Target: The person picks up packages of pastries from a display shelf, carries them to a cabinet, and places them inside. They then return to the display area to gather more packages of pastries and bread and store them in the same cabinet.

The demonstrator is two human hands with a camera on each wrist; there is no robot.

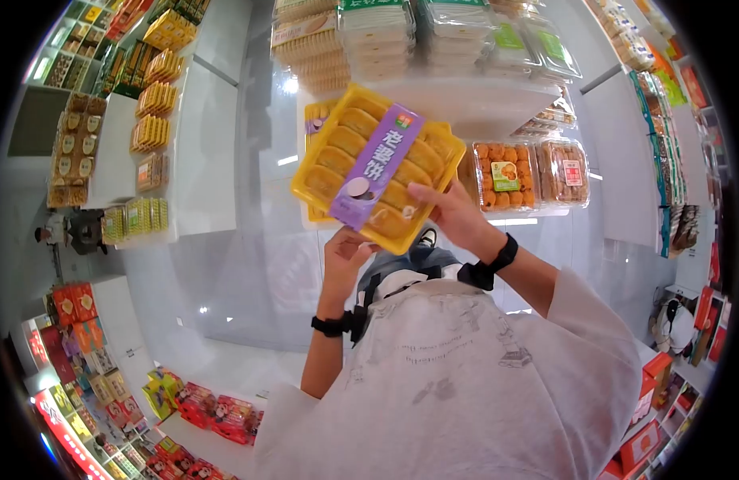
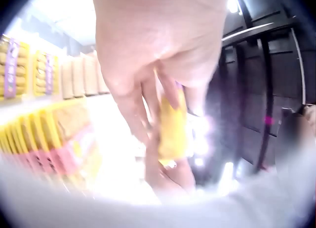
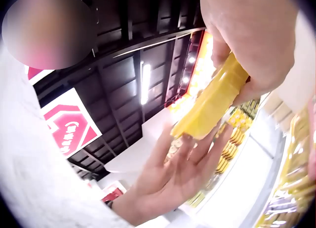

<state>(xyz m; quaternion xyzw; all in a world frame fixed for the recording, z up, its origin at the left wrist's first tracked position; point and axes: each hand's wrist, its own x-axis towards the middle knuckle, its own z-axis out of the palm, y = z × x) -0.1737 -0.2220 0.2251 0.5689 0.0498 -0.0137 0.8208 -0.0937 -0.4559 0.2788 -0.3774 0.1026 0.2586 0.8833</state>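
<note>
A yellow plastic pack of wife cakes [image 1: 321, 164], with a clear lid and a purple paper band, is held up tilted in front of the body in the head view. My right hand [image 1: 461, 220] grips its right edge, thumb on the lid and fingers behind. My left hand [image 1: 345, 260] is at the near lower corner, its fingertips touching the edge. From the right wrist, the left hand [image 3: 170, 181] shows with fingers spread and fairly straight against the yellow tray [image 3: 212, 107]. The left wrist view shows the pack's end [image 2: 173, 131] beyond the left hand [image 2: 158, 50].
A white display table [image 1: 433, 108] ahead bears stacked clear-lidded packs [image 1: 377, 36]. Boxes of round orange pastries [image 1: 504, 192] and brown pastries [image 1: 563, 172] lie at its near right. White shelving [image 1: 205, 152] with yellow packs stands left, and red gift bags [image 1: 233, 412] sit lower left.
</note>
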